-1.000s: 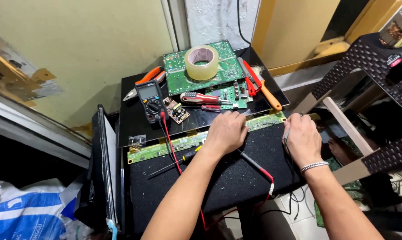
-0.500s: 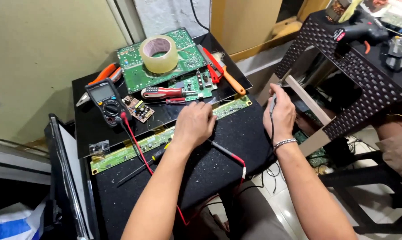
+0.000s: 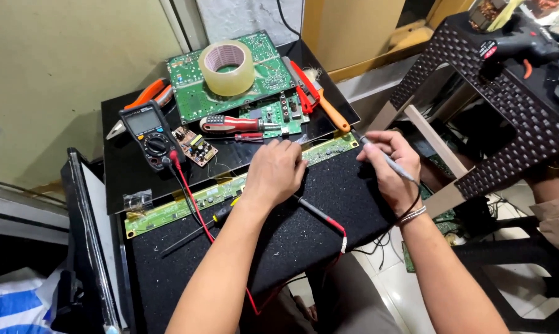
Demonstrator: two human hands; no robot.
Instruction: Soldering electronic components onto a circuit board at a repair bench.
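Your right hand (image 3: 388,164) has lifted its thin grey probe (image 3: 388,159) in a pinching grip off the long narrow green circuit strip (image 3: 230,188), while your left hand (image 3: 276,173) stays pressed on that strip, its grip hidden.

I note a roll of clear tape (image 3: 226,67) resting on a large green circuit board (image 3: 193,93). Orange-handled pliers (image 3: 148,94) lie at its left; a red-handled screwdriver (image 3: 230,124) lies just below; a dark woven stool (image 3: 508,105) stands right.
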